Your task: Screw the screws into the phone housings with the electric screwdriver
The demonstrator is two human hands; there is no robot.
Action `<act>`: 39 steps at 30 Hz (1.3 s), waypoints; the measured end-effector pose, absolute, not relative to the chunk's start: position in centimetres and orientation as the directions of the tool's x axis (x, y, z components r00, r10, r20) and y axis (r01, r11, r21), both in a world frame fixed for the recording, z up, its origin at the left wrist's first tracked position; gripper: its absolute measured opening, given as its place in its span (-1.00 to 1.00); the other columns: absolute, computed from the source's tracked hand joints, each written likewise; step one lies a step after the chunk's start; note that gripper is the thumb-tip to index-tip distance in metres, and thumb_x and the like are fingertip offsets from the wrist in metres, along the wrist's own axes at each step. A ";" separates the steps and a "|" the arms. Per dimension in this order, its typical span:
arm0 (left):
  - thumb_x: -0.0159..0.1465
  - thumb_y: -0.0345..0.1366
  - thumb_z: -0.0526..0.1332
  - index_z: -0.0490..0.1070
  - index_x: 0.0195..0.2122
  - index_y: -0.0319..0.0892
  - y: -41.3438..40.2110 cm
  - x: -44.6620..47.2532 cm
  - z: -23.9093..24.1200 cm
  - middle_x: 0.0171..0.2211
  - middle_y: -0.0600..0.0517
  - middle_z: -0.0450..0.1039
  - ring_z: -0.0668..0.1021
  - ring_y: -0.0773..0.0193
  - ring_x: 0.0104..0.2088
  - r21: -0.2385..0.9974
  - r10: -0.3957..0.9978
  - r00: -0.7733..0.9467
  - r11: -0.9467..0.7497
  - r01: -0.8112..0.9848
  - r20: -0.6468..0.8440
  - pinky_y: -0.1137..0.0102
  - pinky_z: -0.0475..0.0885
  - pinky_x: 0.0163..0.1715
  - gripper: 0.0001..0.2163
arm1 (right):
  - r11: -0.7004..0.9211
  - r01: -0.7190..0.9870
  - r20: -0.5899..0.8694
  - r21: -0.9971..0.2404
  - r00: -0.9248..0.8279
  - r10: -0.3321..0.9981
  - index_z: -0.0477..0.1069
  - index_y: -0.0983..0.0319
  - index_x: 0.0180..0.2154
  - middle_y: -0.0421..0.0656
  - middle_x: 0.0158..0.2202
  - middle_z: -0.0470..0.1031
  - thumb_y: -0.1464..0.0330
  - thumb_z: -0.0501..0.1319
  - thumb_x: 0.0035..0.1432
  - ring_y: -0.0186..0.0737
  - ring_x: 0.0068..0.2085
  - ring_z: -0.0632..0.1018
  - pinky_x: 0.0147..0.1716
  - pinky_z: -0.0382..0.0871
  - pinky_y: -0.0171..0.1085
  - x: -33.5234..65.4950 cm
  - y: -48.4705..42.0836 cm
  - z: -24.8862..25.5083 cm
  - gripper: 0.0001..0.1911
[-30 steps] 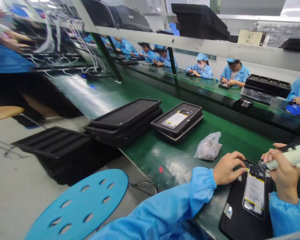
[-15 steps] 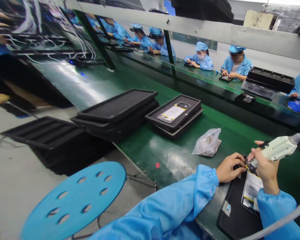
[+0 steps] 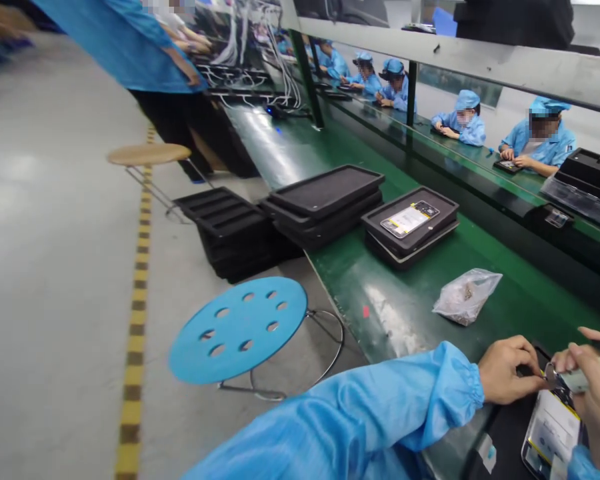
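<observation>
At the lower right, an opened phone [image 3: 555, 423] with a white battery lies on a black pad [image 3: 505, 433]. My right hand [image 3: 597, 400] is wrapped around a pale electric screwdriver [image 3: 575, 380], its tip at the phone's upper end. The handle's rear runs out of view on the right. From the left, my left hand [image 3: 510, 370] reaches to the same spot, thumb and fingers pinched beside the screwdriver tip. What is between those fingertips is too small to make out. A clear plastic bag [image 3: 467, 297] of small brownish pieces sits on the green bench beyond my left hand.
Another opened phone [image 3: 410, 219] rests on stacked black trays; more black trays [image 3: 330, 190] stand beside them. A blue stool [image 3: 240, 327] and a wooden-topped stool [image 3: 149, 155] stand left of the bench. Several co-workers sit across it; a person in blue stands at upper left.
The view has swung left, so the bench and my hands appear farther right and more floor shows. Both hands stay at the phone's upper end, the screwdriver still in my right hand.
</observation>
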State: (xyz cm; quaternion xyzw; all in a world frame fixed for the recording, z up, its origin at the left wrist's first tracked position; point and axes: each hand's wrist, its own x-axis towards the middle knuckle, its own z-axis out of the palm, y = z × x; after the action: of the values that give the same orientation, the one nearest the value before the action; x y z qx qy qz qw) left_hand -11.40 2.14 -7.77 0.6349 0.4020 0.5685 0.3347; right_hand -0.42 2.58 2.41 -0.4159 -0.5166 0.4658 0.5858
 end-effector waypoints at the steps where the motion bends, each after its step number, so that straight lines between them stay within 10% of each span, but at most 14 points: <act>1: 0.09 -0.11 0.38 0.55 -0.44 -0.24 2.1 -11.3 -7.8 -0.33 -0.05 0.50 0.55 0.28 -0.34 0.886 0.895 0.022 -0.444 0.130 0.445 0.45 0.46 -0.25 -0.74 | 0.209 -0.115 0.207 -0.971 0.030 0.978 0.32 0.22 -0.14 -0.26 -0.60 0.37 0.35 0.43 -0.11 -0.21 -0.56 0.45 -0.48 0.42 -0.18 -0.5 2.5 2.5 -0.52; 9: 0.03 -0.05 0.41 0.39 0.08 -0.13 1.0 -12.0 -6.4 -0.03 -0.06 0.44 0.56 0.18 -0.16 0.832 0.906 0.179 -0.423 0.360 0.383 0.39 0.47 -0.12 -0.40 | 0.174 -0.120 0.164 -0.977 0.083 0.983 0.34 0.23 -0.20 -0.28 -0.64 0.34 0.35 0.47 -0.25 -0.25 -0.58 0.42 -0.50 0.41 -0.23 -0.3 2.5 3.6 -0.48; 15: 0.29 -0.22 0.17 0.51 -0.21 -0.19 0.9 -14.9 -4.4 -0.24 -0.05 0.54 0.57 0.26 -0.24 0.635 0.727 0.083 -0.644 0.427 0.681 0.39 0.47 -0.18 -0.81 | 0.301 -0.083 0.276 -0.950 0.229 0.934 0.36 0.23 -0.24 -0.32 -0.65 0.33 0.39 0.43 -0.25 -0.27 -0.60 0.40 -0.54 0.41 -0.21 2.7 4.6 3.9 -0.54; 19: 0.31 -0.24 0.12 0.49 -0.35 -0.10 0.3 -20.7 -1.9 -0.28 -0.03 0.49 0.50 0.12 -0.12 0.607 0.636 -0.259 -0.419 0.675 0.727 0.12 0.41 -0.03 -0.82 | 0.396 -0.062 0.348 -0.916 0.365 0.863 0.35 0.25 -0.34 -0.34 -0.70 0.31 0.44 0.40 -0.27 -0.28 -0.67 0.38 -0.62 0.36 -0.26 4.6 6.5 3.2 -0.64; 22: 0.31 -0.20 0.10 0.50 -0.33 -0.10 0.8 -24.7 -1.3 -0.12 -0.06 0.44 0.40 0.00 0.04 0.616 0.598 -0.399 -0.208 0.760 0.695 0.02 0.32 0.09 -0.79 | 0.390 -0.048 0.334 -0.920 0.430 0.839 0.35 0.27 -0.37 -0.35 -0.71 0.31 0.43 0.39 -0.27 -0.30 -0.70 0.36 -0.68 0.32 -0.30 5.4 7.6 2.3 -0.66; 30: 0.24 -0.34 0.11 0.56 -0.23 -0.10 3.1 -25.3 -3.0 0.18 -0.02 0.25 0.25 -0.05 0.22 0.479 0.851 -0.021 -0.275 0.834 0.525 0.02 0.22 0.18 -0.78 | 0.343 -0.031 0.300 -0.939 0.415 0.859 0.37 0.30 -0.36 -0.33 -0.71 0.31 0.42 0.35 -0.23 -0.29 -0.71 0.37 -0.70 0.30 -0.32 5.5 8.6 -0.1 -0.70; 39: 0.18 -0.20 0.18 0.57 -0.19 -0.08 4.7 -26.5 -4.4 0.10 -0.03 0.35 0.40 -0.08 0.08 0.517 0.952 -0.178 0.024 0.856 0.249 0.15 0.39 0.03 -0.76 | 0.322 -0.002 0.295 -0.947 0.391 0.872 0.36 0.29 -0.32 -0.33 -0.71 0.30 0.40 0.35 -0.20 -0.28 -0.69 0.38 -0.68 0.31 -0.31 5.9 8.8 -0.5 -0.68</act>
State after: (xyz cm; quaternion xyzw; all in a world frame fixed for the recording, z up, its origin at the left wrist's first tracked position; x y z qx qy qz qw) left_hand -26.46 4.74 -4.39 0.6358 0.7108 0.2891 0.0833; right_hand 5.95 8.77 -0.52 -0.4851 -0.4482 0.3222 0.6782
